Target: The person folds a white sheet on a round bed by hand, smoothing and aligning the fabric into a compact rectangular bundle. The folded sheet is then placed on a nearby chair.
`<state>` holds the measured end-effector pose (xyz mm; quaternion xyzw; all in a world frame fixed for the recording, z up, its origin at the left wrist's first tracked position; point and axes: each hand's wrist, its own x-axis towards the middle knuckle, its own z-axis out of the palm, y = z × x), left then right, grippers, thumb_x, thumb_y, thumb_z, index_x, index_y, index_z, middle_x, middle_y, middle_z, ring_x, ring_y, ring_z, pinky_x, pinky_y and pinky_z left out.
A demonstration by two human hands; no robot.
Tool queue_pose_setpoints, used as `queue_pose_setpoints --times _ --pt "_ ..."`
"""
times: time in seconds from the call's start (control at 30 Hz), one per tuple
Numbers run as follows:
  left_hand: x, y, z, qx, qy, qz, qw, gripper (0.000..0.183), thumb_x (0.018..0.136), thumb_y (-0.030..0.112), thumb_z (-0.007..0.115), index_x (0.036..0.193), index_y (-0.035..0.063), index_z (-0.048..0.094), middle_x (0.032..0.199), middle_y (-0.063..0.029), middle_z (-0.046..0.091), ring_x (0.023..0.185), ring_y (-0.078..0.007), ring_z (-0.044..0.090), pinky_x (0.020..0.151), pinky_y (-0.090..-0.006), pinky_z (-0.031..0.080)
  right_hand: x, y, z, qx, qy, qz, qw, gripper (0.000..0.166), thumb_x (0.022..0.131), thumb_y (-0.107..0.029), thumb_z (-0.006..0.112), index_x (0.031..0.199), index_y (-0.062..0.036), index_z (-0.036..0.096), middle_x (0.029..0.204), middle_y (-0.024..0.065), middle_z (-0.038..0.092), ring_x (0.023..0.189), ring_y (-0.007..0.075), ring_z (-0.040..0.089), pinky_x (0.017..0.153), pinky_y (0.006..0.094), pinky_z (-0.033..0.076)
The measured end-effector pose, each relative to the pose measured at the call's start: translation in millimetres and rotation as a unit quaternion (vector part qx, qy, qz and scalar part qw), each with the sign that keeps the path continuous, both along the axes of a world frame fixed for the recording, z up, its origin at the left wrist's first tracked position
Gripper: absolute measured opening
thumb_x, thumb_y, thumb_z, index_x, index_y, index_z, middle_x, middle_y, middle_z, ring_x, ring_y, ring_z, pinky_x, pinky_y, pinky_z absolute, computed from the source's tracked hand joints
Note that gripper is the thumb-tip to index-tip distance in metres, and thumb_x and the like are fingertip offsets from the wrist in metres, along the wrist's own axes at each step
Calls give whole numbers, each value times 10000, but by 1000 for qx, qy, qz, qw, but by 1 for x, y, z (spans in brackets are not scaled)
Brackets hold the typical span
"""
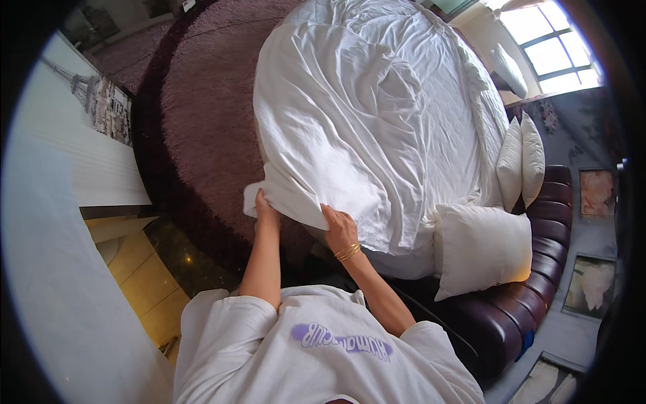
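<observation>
A white bed cover (328, 136) lies rumpled over the near-left part of a round bed, with folds running along its length. Its near edge is lifted between my two hands. My left hand (266, 204) grips the hanging corner at the bed's left side, fingers partly hidden by the cloth. A short way to the right, my right hand (341, 227), with gold bangles at the wrist, pinches the same edge. Beneath and to the right, a wrinkled white sheet (446, 131) covers the mattress.
A white pillow (482, 247) leans on the curved dark leather headboard (545, 252). Two more pillows (520, 159) stand farther along it. A round purple rug (207, 116) borders the bed on the left. A white panel with a tower picture (96, 101) rises at far left.
</observation>
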<state>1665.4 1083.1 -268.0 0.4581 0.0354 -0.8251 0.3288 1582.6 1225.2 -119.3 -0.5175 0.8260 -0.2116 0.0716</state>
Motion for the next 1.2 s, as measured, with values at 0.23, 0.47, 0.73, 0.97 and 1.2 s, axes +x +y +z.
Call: queue_pose_setpoints --times 0.23,0.47,0.73,0.97,1.2 --pt "74 -55 66 -231 -258 65 936 322 742 93 481 1012 -73 424 976 -158 489 827 -242 511 674 -336 424 19 -5 -33 98 -40 21 994 380 631 -16 492 1005 -72 455 980 108 517 942 215 482 769 324 380" --pt "88 -27 129 -728 -395 -224 513 219 728 52 456 922 -45 481 781 -200 525 713 -344 516 584 -336 410 66 -73 23 -125 -369 -6 921 724 658 -312 605 1202 -37 215 1159 177 352 1072 288 356 877 323 302" --pt "73 1 110 -801 -301 -335 395 169 625 30 511 787 17 556 828 -143 527 824 -291 492 666 -348 408 61 -101 12 -9 -429 -164 888 827 585 -290 638 1165 70 172 1051 242 421 981 321 433 798 310 367" --pt "64 9 129 -803 -339 -293 393 250 613 53 525 862 36 528 897 -117 489 889 -288 444 784 -386 325 58 -99 6 -5 -315 -49 948 881 556 -344 640 1170 75 169 1094 268 360 1035 322 374 852 320 315" --pt "64 15 161 -831 -279 -368 309 259 615 99 559 867 44 535 1015 -167 436 929 -298 436 798 -373 336 25 -97 -3 65 -342 -113 930 493 622 -287 567 1033 -42 448 819 178 552 766 296 537 680 344 414"
